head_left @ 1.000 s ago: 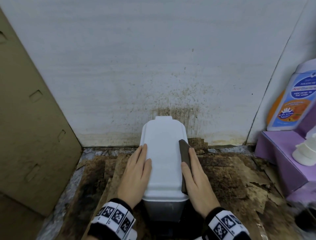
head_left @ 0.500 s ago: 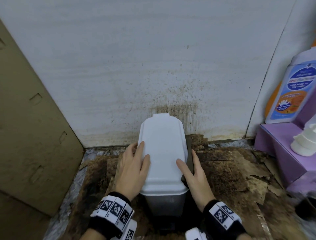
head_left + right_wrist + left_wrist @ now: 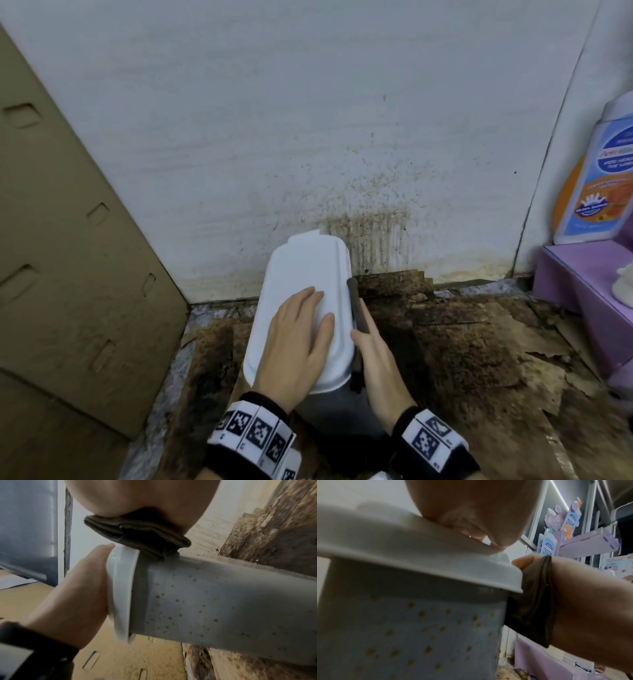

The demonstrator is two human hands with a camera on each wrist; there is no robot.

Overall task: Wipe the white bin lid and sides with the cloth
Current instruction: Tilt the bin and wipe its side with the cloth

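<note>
The bin stands against the wall, its white lid [image 3: 308, 274] on a grey body [image 3: 223, 608] speckled with brown spots. My left hand [image 3: 301, 335] lies flat on top of the lid, fingers straight. My right hand [image 3: 373, 359] is at the bin's right side. It holds a folded dark brown cloth [image 3: 356, 305] between thumb and fingers and presses it against the lid's edge and the side below. In the left wrist view the cloth [image 3: 532, 608] sits between the lid rim [image 3: 419, 572] and my right palm.
A brown cardboard panel [image 3: 68, 274] leans at the left. The white wall [image 3: 342, 137] behind the bin is stained. Soiled brown cardboard [image 3: 462, 342] covers the floor. A purple display box [image 3: 589, 301] with a soap bottle [image 3: 596, 178] stands at the right.
My left hand has moved from the lid's left edge onto its top. My right hand has drawn back toward me along the right side with the cloth.
</note>
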